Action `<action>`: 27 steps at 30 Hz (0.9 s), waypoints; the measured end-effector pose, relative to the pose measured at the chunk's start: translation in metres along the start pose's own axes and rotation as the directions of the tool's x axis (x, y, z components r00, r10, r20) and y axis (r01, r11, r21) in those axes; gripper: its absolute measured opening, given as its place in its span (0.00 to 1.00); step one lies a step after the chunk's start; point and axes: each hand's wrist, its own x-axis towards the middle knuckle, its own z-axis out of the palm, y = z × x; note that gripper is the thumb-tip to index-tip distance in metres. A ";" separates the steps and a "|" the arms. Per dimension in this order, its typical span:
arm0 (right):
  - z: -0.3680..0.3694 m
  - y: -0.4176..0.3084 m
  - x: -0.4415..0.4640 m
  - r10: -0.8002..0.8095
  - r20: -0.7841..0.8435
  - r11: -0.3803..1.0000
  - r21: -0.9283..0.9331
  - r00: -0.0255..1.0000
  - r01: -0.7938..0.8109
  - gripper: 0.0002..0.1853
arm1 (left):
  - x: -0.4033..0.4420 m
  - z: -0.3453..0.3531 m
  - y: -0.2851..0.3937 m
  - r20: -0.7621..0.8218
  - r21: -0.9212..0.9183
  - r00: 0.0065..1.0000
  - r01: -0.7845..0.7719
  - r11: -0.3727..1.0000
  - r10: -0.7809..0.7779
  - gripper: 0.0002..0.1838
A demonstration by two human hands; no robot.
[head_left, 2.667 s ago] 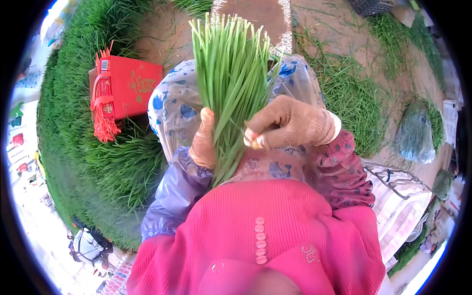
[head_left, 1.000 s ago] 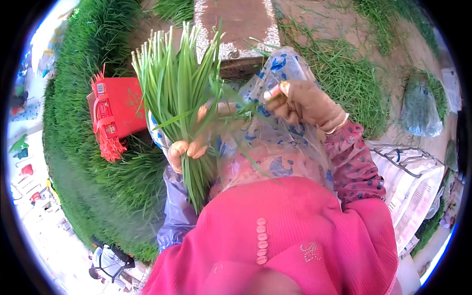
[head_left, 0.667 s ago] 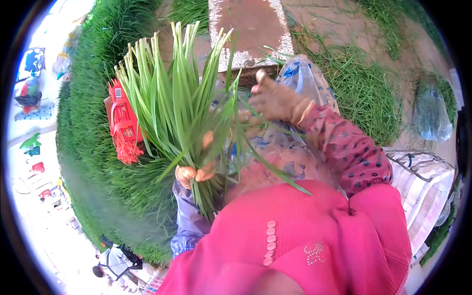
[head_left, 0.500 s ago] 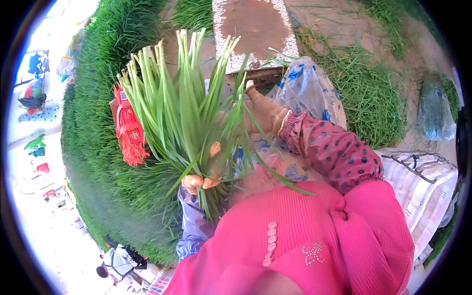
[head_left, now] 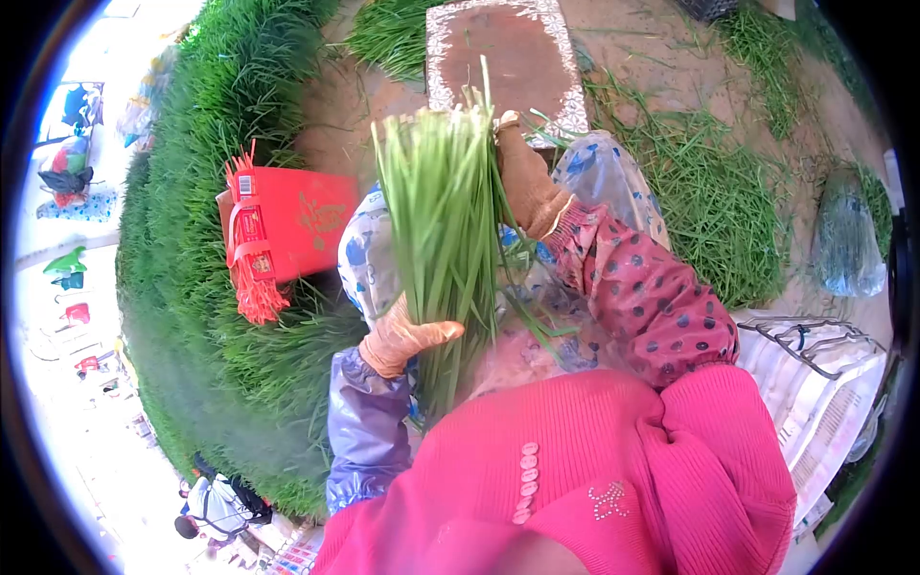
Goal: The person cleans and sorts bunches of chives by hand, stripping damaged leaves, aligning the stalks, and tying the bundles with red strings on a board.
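Observation:
My left hand, in an orange glove, is closed round the leafy lower part of a thick bunch of garlic chives, its thumb lying across the leaves. The bunch stands nearly upright in view, with pale cut ends at the top. My right hand, in a brown glove, presses along the bunch's right side near those ends. Its fingers look curled, and a few loose blades hang below it; the bunch partly hides its grip.
A red box with red ties lies on the massed chives at left. Ahead is a low board with a white patterned border. Loose chives cover the ground at right, near a plastic bag and a wire-handled white bag.
The fanned-out bunch has been drawn together and stands straighter, further right. My left hand has turned, its thumb now across the leaves. My right hand has moved slightly up and right against the bunch.

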 end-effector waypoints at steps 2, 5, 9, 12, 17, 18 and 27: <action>0.000 -0.010 -0.015 0.034 -0.017 0.999 0.017 0.999 -0.034 0.32 | 0.000 0.004 -0.001 -0.041 0.036 0.999 0.013 0.999 -0.012 0.41; -0.004 0.019 0.003 -0.008 0.281 0.592 0.775 0.960 -0.223 0.25 | 0.006 0.004 0.000 0.034 0.011 0.995 0.098 0.995 -0.099 0.42; -0.002 0.005 -0.003 -0.167 0.371 0.986 0.037 0.913 0.165 0.33 | 0.007 -0.002 -0.013 0.152 0.039 0.974 0.163 0.986 -0.167 0.52; 0.002 -0.024 -0.023 0.026 0.494 0.747 0.568 0.869 -0.345 0.44 | 0.003 -0.020 -0.001 0.219 0.003 0.976 0.022 1.000 -0.022 0.63; 0.009 -0.027 -0.037 -0.053 0.541 0.519 0.733 0.839 -0.440 0.44 | -0.006 -0.060 0.019 -0.050 -0.158 0.997 -0.062 0.986 0.054 0.75; 0.013 -0.025 -0.036 -0.054 0.544 0.521 0.731 0.838 -0.441 0.44 | 0.002 -0.055 0.020 -0.032 -0.137 0.992 -0.125 0.983 0.122 0.77; 0.047 -0.068 -0.062 -0.014 -0.148 0.994 0.106 0.989 0.029 0.23 | 0.058 0.005 -0.011 -0.077 -0.197 0.970 -0.243 0.950 0.233 0.60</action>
